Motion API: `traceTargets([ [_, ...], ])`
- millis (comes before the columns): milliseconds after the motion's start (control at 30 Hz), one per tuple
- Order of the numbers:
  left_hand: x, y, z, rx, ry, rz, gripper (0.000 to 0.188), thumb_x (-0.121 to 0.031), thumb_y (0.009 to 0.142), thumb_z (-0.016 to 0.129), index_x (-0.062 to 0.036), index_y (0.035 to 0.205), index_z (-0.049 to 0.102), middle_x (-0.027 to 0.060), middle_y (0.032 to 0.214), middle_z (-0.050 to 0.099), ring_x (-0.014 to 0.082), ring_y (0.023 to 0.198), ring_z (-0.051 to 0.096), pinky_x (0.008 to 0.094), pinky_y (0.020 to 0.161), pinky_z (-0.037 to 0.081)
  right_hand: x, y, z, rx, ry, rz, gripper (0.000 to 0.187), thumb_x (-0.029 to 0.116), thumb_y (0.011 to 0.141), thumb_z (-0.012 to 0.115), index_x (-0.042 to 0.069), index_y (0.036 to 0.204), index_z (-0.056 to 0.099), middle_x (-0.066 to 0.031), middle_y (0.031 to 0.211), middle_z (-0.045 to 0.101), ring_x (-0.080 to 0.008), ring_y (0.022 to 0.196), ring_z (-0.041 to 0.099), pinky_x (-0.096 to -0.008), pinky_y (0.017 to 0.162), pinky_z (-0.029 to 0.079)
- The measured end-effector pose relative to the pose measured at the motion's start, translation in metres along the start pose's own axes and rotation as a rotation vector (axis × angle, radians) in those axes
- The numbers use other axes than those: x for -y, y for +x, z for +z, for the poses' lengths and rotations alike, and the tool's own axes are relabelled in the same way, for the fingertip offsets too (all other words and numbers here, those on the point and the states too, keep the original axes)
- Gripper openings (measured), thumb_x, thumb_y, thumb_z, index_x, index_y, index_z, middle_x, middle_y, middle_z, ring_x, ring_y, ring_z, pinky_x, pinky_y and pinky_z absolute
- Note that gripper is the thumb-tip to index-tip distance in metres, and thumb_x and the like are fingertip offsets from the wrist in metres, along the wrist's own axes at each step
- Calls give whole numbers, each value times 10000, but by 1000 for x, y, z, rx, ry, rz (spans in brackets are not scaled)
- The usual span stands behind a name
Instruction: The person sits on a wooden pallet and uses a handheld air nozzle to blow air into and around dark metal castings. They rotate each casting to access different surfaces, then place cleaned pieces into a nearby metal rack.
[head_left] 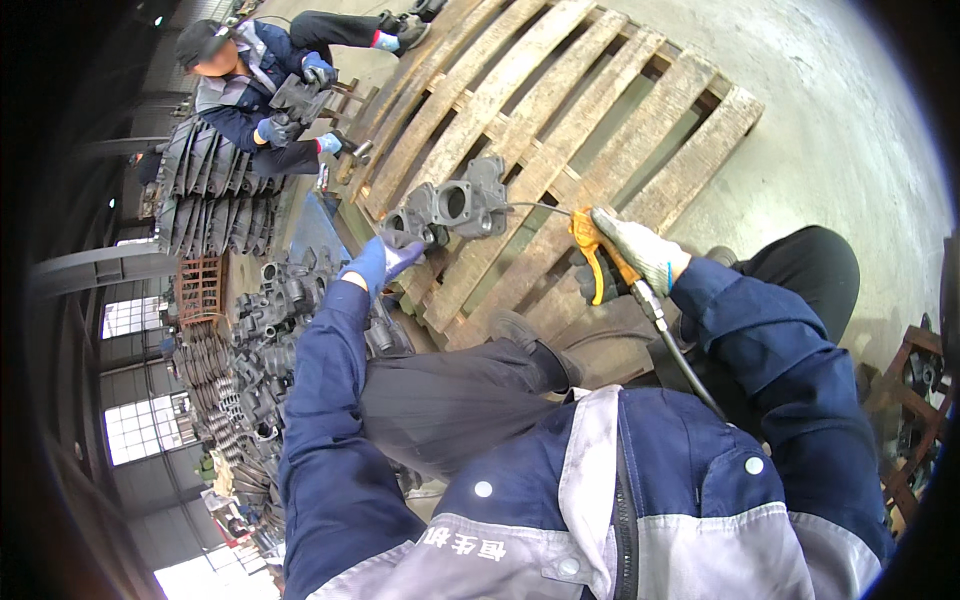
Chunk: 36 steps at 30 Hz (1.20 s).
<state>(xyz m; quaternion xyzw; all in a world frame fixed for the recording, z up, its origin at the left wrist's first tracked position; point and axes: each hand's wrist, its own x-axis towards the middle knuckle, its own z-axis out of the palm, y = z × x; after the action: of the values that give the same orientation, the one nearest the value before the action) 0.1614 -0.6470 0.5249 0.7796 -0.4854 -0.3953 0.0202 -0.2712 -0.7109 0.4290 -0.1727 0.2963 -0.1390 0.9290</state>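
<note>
A grey cast-metal housing (475,198) with round openings rests on the slats of a wooden pallet (545,105). My left hand (378,263), in a blue glove, is closed on its left end; the fingertips are partly hidden by the part. In a white knit glove, my right hand (640,250) grips an orange air blow gun (588,236). The gun's thin bent nozzle points left and its tip meets the right side of the housing. From its lower end a dark air hose (690,372) runs down toward my lap.
At upper left a co-worker (250,85) sits holding another casting (300,98) in blue gloves. A hammer (352,148) lies by the pallet edge. Many castings (275,330) are heaped at left, below stacked ribbed parts (215,190). A rusty rack (910,375) stands at far right.
</note>
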Motion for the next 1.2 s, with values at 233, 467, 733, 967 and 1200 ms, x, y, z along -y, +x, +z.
traceTargets([
  [233,-19,-14,-3,27,115,-38,401,-343,961,615,-15,1180,685,45,962,732,125,853,645,279,825,506,11,-14,13,-19,-46,-15,512,555,1008,447,110,1208,603,-74,975,693,-227,767,702,-375,672,608],
  [467,7,-3,7,21,29,-53,371,-320,915,664,-13,1120,697,49,924,741,125,824,652,287,793,512,43,-34,41,-55,-38,-93,481,517,1007,489,102,1229,587,-72,957,671,-193,765,694,-362,667,611],
  [733,10,16,-4,111,-370,-132,452,-408,994,583,-18,1212,652,103,1058,730,176,912,696,313,853,529,127,-72,97,78,-129,-354,593,515,971,558,30,1311,530,-192,1028,694,-250,797,739,-379,705,650],
  [967,18,52,32,125,-669,-415,718,-631,912,567,-19,1287,539,101,1095,717,223,938,699,367,904,523,130,-42,100,-58,11,-370,585,495,963,584,-1,1271,541,-183,1022,684,-263,812,734,-399,681,652],
  [1200,27,105,98,129,-1344,-619,1233,-784,743,638,60,1515,178,226,1544,319,367,1366,416,454,1131,361,146,-25,87,-213,-62,-333,585,517,962,578,-22,1188,563,-156,961,678,-238,747,726,-360,632,644],
])
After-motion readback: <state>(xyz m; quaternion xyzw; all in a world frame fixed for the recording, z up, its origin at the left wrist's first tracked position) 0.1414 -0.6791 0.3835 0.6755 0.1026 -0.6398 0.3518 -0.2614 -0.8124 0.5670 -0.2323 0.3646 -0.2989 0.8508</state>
